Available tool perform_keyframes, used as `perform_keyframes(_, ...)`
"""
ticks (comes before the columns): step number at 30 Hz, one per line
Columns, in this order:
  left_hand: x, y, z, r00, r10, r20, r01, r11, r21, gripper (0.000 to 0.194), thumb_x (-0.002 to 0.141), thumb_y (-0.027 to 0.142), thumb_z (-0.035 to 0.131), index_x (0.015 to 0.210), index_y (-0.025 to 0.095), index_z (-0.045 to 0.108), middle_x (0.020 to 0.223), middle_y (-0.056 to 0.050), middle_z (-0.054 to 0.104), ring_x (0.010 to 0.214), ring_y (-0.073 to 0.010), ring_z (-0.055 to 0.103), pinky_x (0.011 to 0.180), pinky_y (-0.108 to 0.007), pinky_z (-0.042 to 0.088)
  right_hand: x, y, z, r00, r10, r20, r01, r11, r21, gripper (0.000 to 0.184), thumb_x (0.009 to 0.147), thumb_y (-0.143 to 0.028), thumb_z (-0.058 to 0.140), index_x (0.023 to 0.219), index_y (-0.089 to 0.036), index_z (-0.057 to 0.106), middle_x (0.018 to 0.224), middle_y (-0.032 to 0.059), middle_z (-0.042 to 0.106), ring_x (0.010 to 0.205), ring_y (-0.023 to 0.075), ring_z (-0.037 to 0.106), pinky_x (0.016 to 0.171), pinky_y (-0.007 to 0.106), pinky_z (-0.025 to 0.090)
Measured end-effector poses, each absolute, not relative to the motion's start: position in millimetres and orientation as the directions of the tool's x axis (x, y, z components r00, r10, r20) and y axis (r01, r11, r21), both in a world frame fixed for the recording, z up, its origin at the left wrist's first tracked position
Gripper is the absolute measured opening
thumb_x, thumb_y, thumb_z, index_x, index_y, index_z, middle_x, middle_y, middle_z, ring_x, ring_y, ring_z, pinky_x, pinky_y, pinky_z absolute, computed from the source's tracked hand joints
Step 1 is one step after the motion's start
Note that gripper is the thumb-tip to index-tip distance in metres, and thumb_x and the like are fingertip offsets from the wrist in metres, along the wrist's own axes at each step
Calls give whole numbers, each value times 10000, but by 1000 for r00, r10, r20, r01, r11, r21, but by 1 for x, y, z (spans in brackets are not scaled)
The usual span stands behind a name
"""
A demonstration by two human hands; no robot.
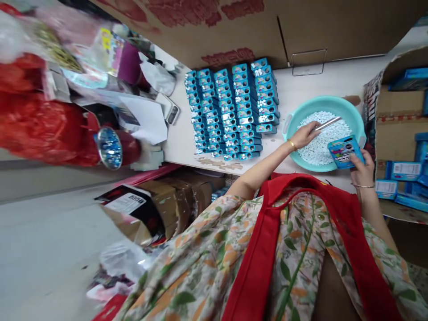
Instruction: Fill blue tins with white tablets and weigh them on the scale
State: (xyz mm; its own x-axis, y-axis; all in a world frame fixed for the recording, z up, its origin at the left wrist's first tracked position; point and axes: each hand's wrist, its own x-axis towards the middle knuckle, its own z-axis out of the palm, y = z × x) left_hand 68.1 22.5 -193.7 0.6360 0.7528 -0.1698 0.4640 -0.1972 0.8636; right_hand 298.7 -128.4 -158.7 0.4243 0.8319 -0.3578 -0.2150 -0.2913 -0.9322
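"What's the left hand (304, 135) doing?"
"Closed around a slim silver metal tool (329, 123), over small white pellets (321, 147) in a round turquoise plastic basin (352, 115)."
"And the right hand (364, 166)?"
"Clamped on a flat blue printed box (344, 152) at the basin's near right side. Rows of blue boxes (245, 99) stand left on the white bench (284, 89)."

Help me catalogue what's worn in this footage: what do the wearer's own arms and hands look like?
Loose, pale sleeves patterned with orange shapes and green leaves leave both forearms bare. The left hand has a gold-coloured bracelet at its wrist; the right hand has a thin metallic bangle. Both are ungloved.
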Motion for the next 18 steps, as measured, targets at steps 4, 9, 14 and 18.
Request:
perform_keyframes(4,70,56,-218,616,713,-335,762,-429,486,406,1048,178,366,1401,80,540,1378,-223,592,1248,-329,573,1051,-465,456,302,-124,-169,390,762,-517,-549,-258,-795,457,634,-412,921,1014,-272,709,1081,-18,744,980,162,719,893,355,612)
perform_keyframes(9,77,48,-233,684,625,-376,728,-553,405,517,1005,64,261,1450,99,522,1462,-238,526,1302,-352,518,1039,-509,443,302,-123,-175,394,754,-526,-550,-266,-792,439,649,-471,915,984,-262,723,1047,-11,757,1009,188,726,926,386,610)
perform_keyframes(14,70,11,-243,768,495,-407,640,-560,526,491,952,51,349,1388,107,566,1405,-226,572,1238,-330,577,1052,-484,451,298,-127,-180,375,775,-508,-491,-298,-818,482,705,-648,810,976,-261,716,1097,26,760,1136,235,703,927,420,616)
perform_keyframes(18,72,-15,-247,801,418,-429,594,-457,662,514,886,72,465,1391,105,549,1419,-208,589,1257,-297,600,1098,-434,452,295,-129,-176,361,784,-505,-499,-295,-815,469,719,-644,788,1020,-298,691,1148,8,753,1168,216,694,927,416,629)
